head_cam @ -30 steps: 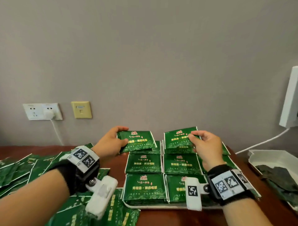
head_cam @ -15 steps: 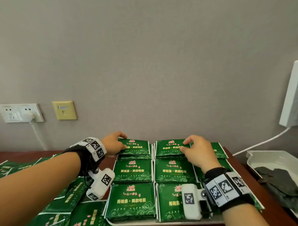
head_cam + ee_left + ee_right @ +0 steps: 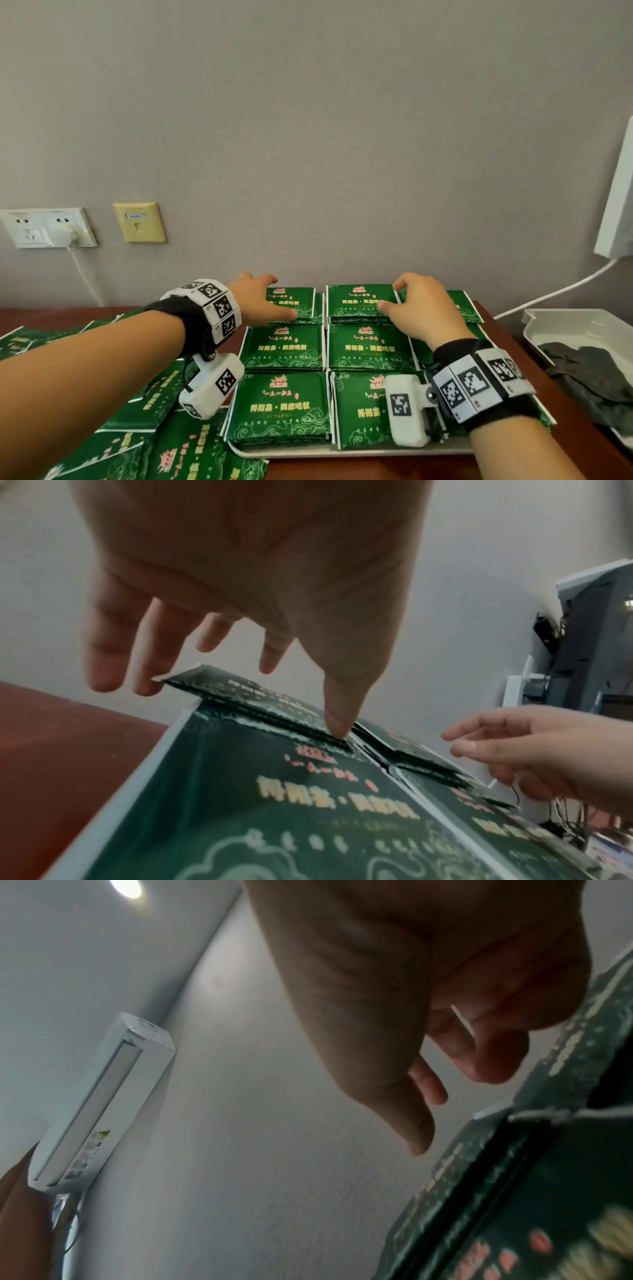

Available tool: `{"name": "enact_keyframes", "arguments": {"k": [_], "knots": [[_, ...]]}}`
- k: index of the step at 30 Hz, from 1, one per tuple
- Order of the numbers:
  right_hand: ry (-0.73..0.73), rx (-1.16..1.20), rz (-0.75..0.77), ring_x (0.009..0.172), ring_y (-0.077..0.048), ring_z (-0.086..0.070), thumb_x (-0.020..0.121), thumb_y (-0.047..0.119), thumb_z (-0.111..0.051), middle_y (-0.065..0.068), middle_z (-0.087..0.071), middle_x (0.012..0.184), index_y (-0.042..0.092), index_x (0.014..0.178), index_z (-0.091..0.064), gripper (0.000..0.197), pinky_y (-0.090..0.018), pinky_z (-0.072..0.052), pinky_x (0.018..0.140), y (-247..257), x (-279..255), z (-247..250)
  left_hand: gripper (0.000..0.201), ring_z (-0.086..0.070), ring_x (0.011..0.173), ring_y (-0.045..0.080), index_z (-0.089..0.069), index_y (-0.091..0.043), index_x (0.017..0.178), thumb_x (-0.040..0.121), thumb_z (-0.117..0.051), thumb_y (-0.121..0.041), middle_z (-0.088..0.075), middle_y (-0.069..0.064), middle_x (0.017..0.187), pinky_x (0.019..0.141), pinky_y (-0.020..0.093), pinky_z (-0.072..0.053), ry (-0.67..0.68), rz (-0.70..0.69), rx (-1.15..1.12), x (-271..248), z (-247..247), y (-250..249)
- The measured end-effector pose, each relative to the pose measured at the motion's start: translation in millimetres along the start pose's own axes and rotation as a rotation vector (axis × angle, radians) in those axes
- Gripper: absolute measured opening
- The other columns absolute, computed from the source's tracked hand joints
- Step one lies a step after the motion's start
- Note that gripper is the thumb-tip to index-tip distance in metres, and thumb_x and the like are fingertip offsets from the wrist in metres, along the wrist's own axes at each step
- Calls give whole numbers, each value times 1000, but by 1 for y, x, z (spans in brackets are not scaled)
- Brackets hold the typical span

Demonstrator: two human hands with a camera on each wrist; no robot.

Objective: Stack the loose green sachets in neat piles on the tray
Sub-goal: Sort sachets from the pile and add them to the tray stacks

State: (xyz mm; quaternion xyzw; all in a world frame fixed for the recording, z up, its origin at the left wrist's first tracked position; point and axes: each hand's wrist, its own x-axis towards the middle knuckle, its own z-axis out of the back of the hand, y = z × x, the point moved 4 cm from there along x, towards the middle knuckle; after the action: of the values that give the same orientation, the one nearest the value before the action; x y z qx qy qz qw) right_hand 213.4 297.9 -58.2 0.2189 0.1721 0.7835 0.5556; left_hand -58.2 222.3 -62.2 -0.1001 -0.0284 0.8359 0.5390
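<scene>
My left hand (image 3: 255, 301) sits left of centre in the head view, fingers spread and nearly straight over the far-left pile (image 3: 291, 303). The left wrist view shows the thumb tip pressing the top sachet's near edge while the fingertips (image 3: 147, 688) touch its far corner; nothing is curled round it, so the hand is open and only steadying. My right hand (image 3: 423, 308), right of centre, lies over the far-middle pile (image 3: 361, 301) with fingers loosely bent and the thumb resting on the printed face. In the right wrist view the fingers hang relaxed with a gap below them, so I judge that it holds nothing.

The green sachets stand in neat piles across the white tray (image 3: 342, 453), whose front rim runs along the bottom centre of the frame. Many loose sachets (image 3: 191, 455) lie spread on the table at lower left, so I judge the task well along but not finished.

The step in hand looks like squaring the two top sachets on the back row. To do it well, I would press lightly and flat, nudge each sachet until its white edges line up with the pile beneath, and lift both hands straight up. Dragging sideways could fan the slippery foil. The far-right pile (image 3: 462, 306) looks skewed and may want squaring too.

At the right edge a second white tray (image 3: 534, 318) holds dark pieces.
</scene>
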Motion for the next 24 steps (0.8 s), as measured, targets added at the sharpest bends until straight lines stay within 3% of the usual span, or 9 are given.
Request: {"name": "enact_keyframes", "arguments": {"k": [6,10,14,17,24], "knots": [[112,-27,96,125,-24,-54,91,44,-69,-4,-54,140,26,127,-60,41,-40,-48,101,9,-6,15,89,-48,131,29,-30,-35,152,78,-62,-74,-38,8,147,106,43,-42,19,-23,62,-5,-5,-12],[303,-247,208,144,-30,-29,97,39,-62,-1,-38,154,39,142,-51,46,-52,-30,118,12,-13,9,82,-50,129,28,-34,-35,150,82,-61,-70,-40,7,145,105,41,-43,2,-33,67,-6,-7,-16],[432,-318,269,153,-28,-9,100,36,-57,6,-17,167,45,149,-39,53,-57,-16,123,16,-19,-2,80,-50,128,29,-35,-35,150,82,-60,-71,-41,7,144,106,42,-45,-1,-47,77,-5,-9,-19],[475,-347,264,152,-28,-14,101,37,-56,6,-20,166,43,151,-39,53,-55,-18,123,17,-21,-5,82,-49,129,29,-34,-36,150,82,-59,-73,-40,7,145,106,44,-45,-7,-57,86,-5,-10,-19],[485,-329,263,145,-29,-30,100,36,-58,2,-37,158,36,137,-57,37,-49,-28,120,17,-21,-4,81,-51,128,28,-33,-32,150,85,-52,-74,-40,7,147,102,43,-46,-34,-69,77,-8,-11,-21]]}}
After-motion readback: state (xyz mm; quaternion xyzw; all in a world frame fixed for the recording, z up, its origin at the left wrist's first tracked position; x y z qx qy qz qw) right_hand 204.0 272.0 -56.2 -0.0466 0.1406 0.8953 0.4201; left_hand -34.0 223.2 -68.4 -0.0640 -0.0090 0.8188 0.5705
